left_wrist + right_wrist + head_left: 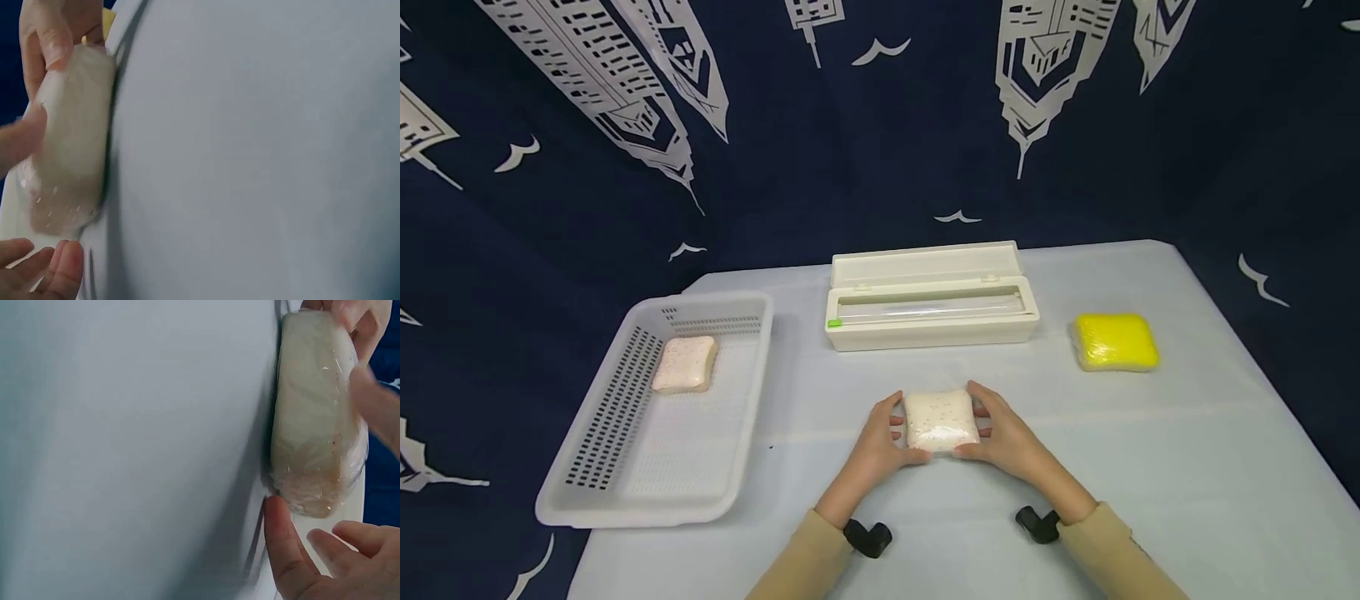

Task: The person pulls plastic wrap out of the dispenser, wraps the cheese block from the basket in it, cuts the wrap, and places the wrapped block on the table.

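A cream block with red specks, wrapped in clear film (942, 421), lies flat near the table's front, between both hands. At its left end is the left hand (880, 440), thumb at the near edge and fingers curled round the side. The right hand (1004, 435) mirrors it at the right end. In the left wrist view, the left thumb (22, 140) overlaps the block's face. The right wrist view shows the shiny, wrinkled film on the block (312, 412), with the right fingers (287, 550) close by its end.
Behind the hands stands a long white film dispenser (928, 336), lid raised, clear roll inside, green slider at left. A white perforated basket (700, 492) at left holds another speckled block (685, 364). At right lies a yellow wrapped block (1116, 342). A patterned navy cloth (880, 150) hangs behind.
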The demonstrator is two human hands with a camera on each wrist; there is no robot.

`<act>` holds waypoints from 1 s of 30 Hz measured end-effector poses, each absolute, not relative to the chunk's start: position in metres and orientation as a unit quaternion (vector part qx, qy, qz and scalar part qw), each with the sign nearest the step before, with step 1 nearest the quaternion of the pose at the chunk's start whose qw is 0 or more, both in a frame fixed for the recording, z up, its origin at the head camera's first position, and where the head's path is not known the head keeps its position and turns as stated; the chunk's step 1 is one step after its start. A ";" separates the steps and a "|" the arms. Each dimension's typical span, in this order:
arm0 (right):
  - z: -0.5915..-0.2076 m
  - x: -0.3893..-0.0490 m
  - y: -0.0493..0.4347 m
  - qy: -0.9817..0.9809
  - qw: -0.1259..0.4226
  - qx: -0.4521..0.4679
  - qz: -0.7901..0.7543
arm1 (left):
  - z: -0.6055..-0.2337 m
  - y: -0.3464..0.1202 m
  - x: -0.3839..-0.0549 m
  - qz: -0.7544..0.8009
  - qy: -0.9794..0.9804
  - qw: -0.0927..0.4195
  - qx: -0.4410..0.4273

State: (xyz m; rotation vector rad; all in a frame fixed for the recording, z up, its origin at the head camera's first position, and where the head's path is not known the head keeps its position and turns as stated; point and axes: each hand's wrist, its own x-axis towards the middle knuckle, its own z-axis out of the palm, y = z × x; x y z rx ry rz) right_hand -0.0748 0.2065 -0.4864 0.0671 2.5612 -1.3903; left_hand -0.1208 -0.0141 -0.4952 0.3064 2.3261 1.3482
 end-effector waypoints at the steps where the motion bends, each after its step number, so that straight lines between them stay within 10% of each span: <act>1: -0.486 -0.076 0.206 0.873 0.116 0.019 -0.474 | -0.494 -0.018 -0.122 0.487 0.840 0.211 0.112; 30: -0.484 -0.081 0.205 0.896 0.082 0.014 -0.437 | -0.479 -0.056 -0.126 0.446 0.889 0.062 0.081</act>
